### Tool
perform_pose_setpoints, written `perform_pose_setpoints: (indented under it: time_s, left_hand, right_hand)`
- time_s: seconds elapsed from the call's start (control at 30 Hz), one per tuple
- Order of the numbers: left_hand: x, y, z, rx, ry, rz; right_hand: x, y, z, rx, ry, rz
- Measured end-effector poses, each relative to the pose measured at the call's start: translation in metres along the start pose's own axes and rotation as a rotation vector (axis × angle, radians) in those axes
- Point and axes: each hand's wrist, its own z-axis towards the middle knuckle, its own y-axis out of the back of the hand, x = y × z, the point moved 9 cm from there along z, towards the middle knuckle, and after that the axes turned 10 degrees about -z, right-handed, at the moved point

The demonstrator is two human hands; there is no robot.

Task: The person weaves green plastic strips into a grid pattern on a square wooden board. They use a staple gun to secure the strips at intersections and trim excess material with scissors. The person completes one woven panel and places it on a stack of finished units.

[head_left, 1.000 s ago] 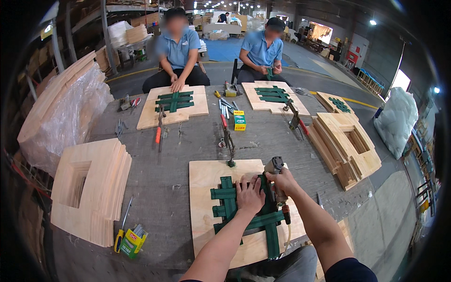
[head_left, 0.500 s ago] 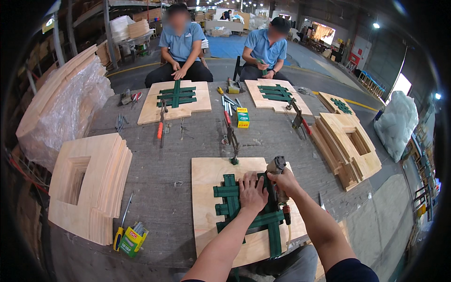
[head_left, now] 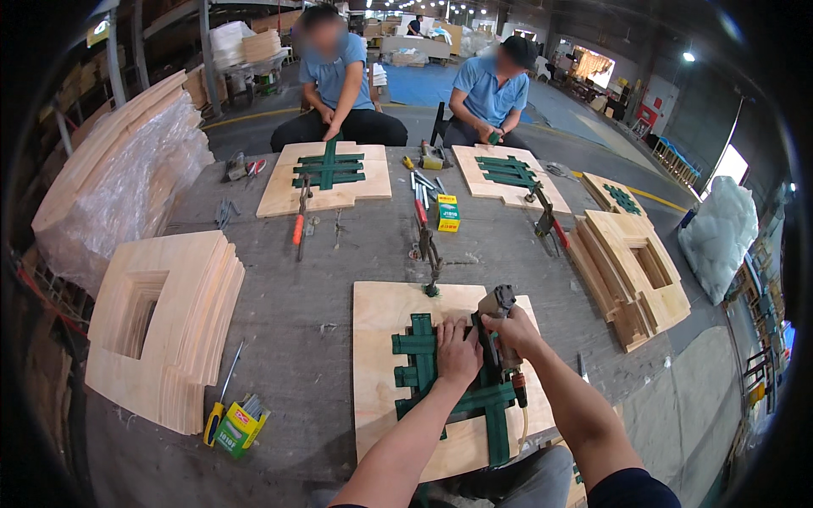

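Dark-green flat woven strap (head_left: pixel 489 368) lies with long axis front to back, just right of the left hand (head_left: pixel 460 351), fingers slightly spread; right hand (head_left: pixel 513 333), about equally near, curls its fingers around grey elongated staple gun (head_left: pixel 499 300).

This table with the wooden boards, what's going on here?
The person's right hand grips what looks like a staple gun over a wooden board. Their left hand lies on the green straps that cross it. A clamp stands at the board's far edge. Across the table, two co-workers sit behind similar boards, which also bear green straps.
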Motion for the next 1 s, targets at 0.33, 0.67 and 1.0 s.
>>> perform_pose_setpoints:
  time_s: [0.33, 0.67, 1.0]
  left_hand:
    - [-0.006, 0.001, 0.002, -0.025, -0.017, -0.030]
    - [-0.003, 0.005, 0.004, -0.048, -0.041, 0.004]
    - [-0.007, 0.003, 0.006, -0.094, -0.057, 0.017]
  right_hand:
    - [-0.006, 0.004, 0.005, 0.002, 0.034, -0.046]
    - [-0.006, 0.009, 0.005, -0.066, 0.012, -0.029]
    - [-0.016, 0.020, 0.003, -0.013, -0.091, 0.040]
